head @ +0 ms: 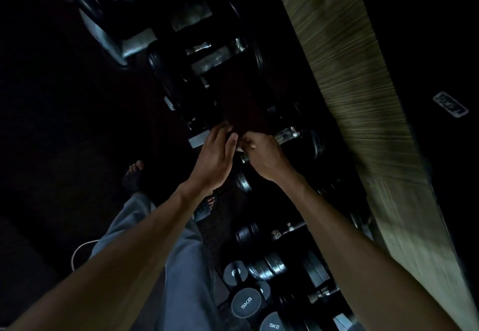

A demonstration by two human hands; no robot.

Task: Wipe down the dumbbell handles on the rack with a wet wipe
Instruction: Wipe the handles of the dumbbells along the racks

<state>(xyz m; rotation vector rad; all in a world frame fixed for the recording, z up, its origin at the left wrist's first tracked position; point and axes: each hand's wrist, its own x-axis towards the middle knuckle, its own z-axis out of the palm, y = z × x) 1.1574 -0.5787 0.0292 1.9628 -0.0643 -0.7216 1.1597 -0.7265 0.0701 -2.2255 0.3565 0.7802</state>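
Note:
The scene is very dark. A rack of dumbbells runs from top centre to bottom right. My right hand (261, 154) curls over the near end of a chrome dumbbell handle (286, 134), with a small white wet wipe (239, 148) showing at its fingers. My left hand (215, 154) reaches in beside it, its fingers touching a dark object at the rack edge; whether it grips anything is too dim to tell. More chrome handles (215, 51) lie further up the rack.
Round 5KG dumbbell ends (245, 302) and black plates (267, 266) sit at the bottom. A pale striped wall panel (350, 84) runs along the right. My feet in sandals (133, 175) stand on the dark floor left of the rack, and a white cable (77, 250) loops near my leg.

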